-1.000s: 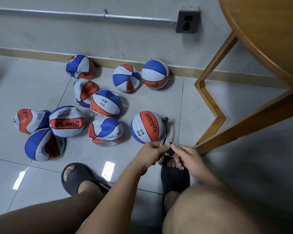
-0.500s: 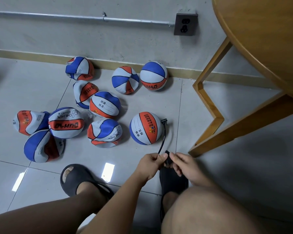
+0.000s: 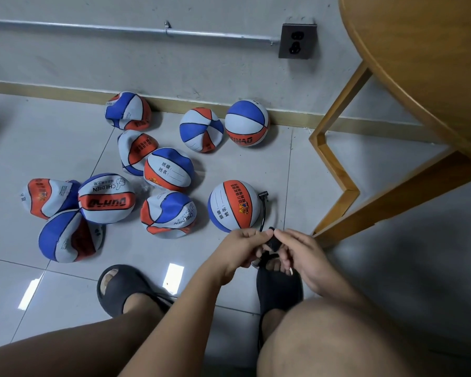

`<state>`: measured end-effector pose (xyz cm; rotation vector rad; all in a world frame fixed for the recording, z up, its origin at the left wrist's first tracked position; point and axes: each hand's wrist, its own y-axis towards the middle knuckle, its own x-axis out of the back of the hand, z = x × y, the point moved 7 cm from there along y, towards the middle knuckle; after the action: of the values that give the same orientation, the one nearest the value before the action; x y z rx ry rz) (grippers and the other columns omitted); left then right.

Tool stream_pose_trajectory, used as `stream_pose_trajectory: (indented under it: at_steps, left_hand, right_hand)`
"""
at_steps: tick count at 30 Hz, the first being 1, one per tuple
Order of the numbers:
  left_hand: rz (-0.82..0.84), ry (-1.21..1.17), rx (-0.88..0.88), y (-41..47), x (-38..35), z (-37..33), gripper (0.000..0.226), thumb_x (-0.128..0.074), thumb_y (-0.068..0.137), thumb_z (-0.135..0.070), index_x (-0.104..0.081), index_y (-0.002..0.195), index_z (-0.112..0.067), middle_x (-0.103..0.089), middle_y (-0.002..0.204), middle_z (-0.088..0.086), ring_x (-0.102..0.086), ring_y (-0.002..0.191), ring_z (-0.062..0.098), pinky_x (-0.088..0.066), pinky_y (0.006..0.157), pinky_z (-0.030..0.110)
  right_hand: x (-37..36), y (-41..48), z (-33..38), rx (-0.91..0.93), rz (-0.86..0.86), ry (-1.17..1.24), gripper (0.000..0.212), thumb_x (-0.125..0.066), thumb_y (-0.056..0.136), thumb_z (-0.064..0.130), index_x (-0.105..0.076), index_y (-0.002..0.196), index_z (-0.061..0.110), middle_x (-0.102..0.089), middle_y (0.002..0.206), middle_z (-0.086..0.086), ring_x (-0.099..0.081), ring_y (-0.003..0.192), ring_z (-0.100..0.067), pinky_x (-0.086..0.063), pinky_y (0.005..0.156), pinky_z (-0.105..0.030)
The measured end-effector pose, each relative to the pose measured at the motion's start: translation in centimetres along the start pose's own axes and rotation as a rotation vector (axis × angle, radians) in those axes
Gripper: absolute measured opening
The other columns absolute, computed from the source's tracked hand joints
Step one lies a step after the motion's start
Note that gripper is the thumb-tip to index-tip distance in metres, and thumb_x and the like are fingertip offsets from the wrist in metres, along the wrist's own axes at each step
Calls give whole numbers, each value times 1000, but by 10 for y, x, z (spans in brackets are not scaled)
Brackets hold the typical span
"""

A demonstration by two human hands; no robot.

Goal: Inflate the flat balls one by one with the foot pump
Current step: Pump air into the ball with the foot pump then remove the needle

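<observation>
A round orange, white and blue ball [image 3: 233, 205] sits on the floor with a black hose [image 3: 262, 213] plugged into its right side. The hose runs down to a small black pump part [image 3: 273, 242] that both hands pinch. My left hand [image 3: 242, 247] grips it from the left, my right hand [image 3: 299, 251] from the right, just above my right foot in a black slipper [image 3: 279, 289]. The pump body is hidden under hands and foot. Several flat balls lie to the left, the nearest [image 3: 169, 214] crumpled. Another round ball [image 3: 246, 122] rests against the wall.
A wooden table [image 3: 424, 63] overhangs the right side, its angled leg [image 3: 335, 161] meeting the floor close to my right hand. My left foot in a black slipper [image 3: 120, 289] stands on the grey tiles. A wall socket [image 3: 297, 40] and a pipe [image 3: 120, 28] are on the wall.
Both hands stay pinched on the black pump part by the hose end, fingers shifting slightly. The balls have not moved; only the view drifts a little.
</observation>
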<state>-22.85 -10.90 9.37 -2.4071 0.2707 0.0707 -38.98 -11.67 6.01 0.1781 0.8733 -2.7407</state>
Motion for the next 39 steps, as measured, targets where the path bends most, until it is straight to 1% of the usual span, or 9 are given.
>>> stream_pose_trajectory:
  at_steps: [3, 7, 11, 18, 21, 25, 30, 34, 39]
  left_hand:
    - [69, -20, -5, 2, -4, -5, 40, -71, 100, -48, -66, 72, -19, -51, 64, 3, -36, 50, 12, -23, 49, 24]
    - [20, 58, 39, 6, 0, 21, 43, -73, 96, -57, -66, 80, -18, -53, 68, 2, -37, 52, 11, -21, 50, 25]
    - [-50, 118, 91, 8, -1, 51, 41, -73, 98, -54, -65, 77, -19, -57, 65, -5, -36, 54, 11, -26, 48, 23]
    - [-205, 255, 73, 13, -3, 69, 45, -65, 102, -56, -66, 83, -15, -61, 59, -17, -48, 54, 2, -41, 60, 21]
    - [-141, 286, 88, 13, 0, 56, 41, -65, 104, -50, -66, 82, -15, -63, 60, -16, -47, 58, 7, -38, 56, 22]
    - [35, 106, 83, 1, -1, 21, 40, -70, 100, -47, -69, 68, -24, -54, 64, -2, -36, 55, 12, -22, 52, 27]
    - [88, 39, -11, 3, -4, -23, 36, -72, 100, -42, -69, 87, -9, -50, 63, 1, -34, 54, 14, -24, 50, 25]
    - [35, -31, -26, 4, -9, -11, 42, -70, 101, -47, -61, 71, -18, -50, 66, 4, -35, 52, 13, -28, 47, 21]
    - [-47, -18, 2, 8, -8, 23, 48, -65, 100, -58, -65, 86, -12, -50, 65, 3, -35, 52, 12, -22, 49, 26]
  right_hand:
    - [-2, -5, 1, 25, 22, 72, 43, -75, 100, 46, -62, 89, 6, -44, 65, -11, -35, 55, -21, -30, 52, -34]
    - [-1, -7, -31, -24, 12, 96, 64, -80, 89, 62, -62, 94, 1, -46, 68, -12, -34, 54, -21, -31, 50, -32]
    - [9, -11, -60, -114, -31, -6, 40, -72, 97, 54, -72, 87, 15, -49, 70, -12, -39, 54, -20, -31, 50, -32]
    - [11, -2, -72, -125, -82, -137, 41, -65, 104, 48, -69, 89, 10, -53, 70, -11, -44, 56, -20, -33, 51, -33]
    - [10, -1, -57, -116, -71, -151, 48, -69, 102, 47, -66, 92, 1, -53, 69, -10, -44, 57, -20, -35, 52, -32]
    - [2, -9, -23, -55, -40, 13, 46, -69, 103, 44, -68, 96, -2, -49, 67, -13, -39, 55, -20, -31, 52, -32]
    - [-6, -21, 18, 27, -17, 144, 32, -70, 99, 40, -64, 90, 9, -45, 67, -9, -34, 56, -19, -29, 54, -34]
    - [-9, -17, -2, -33, -37, 175, 62, -66, 100, 61, -65, 95, 0, -46, 66, -12, -36, 54, -21, -29, 53, -33]
    - [-4, -7, -31, -84, -40, 63, 78, -65, 89, 74, -66, 96, -3, -49, 67, -15, -38, 52, -22, -30, 51, -34]
